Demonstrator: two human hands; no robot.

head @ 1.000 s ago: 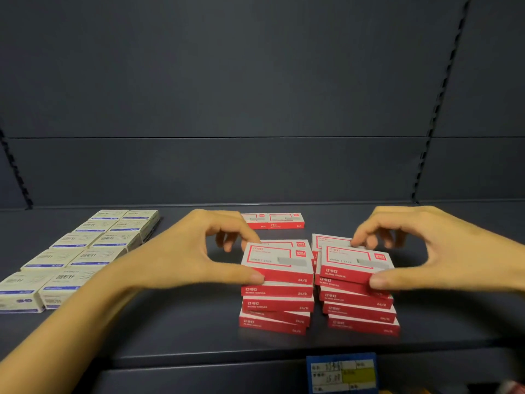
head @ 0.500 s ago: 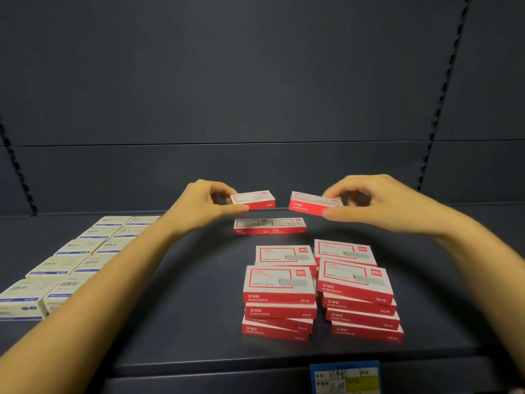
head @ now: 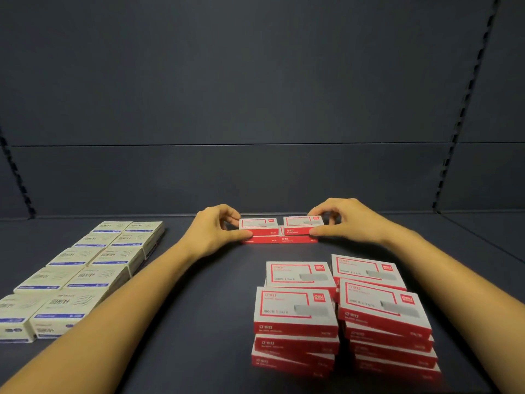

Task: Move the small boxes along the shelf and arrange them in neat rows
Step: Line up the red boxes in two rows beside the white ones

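Observation:
Two red-and-white small boxes lie side by side at the back of the dark shelf (head: 199, 322). On top of them sit two more. My left hand (head: 216, 231) pinches the left top box (head: 258, 226), thumb at the front and fingers behind. My right hand (head: 345, 223) grips the right top box (head: 304, 224) the same way. Both held boxes rest on the lower back pair (head: 279, 240). Nearer to me, at the front right, stand stacks of the same red boxes (head: 341, 317), some slightly askew.
Two tidy rows of white boxes with blue stripes (head: 82, 271) run along the left of the shelf. The grey back wall (head: 255, 109) rises just behind the back boxes. Slotted uprights stand at both sides.
Each hand lifted a box off the front stacks, carried it to the back and lowered it onto the pair lying there. The front stacks are lower by one each.

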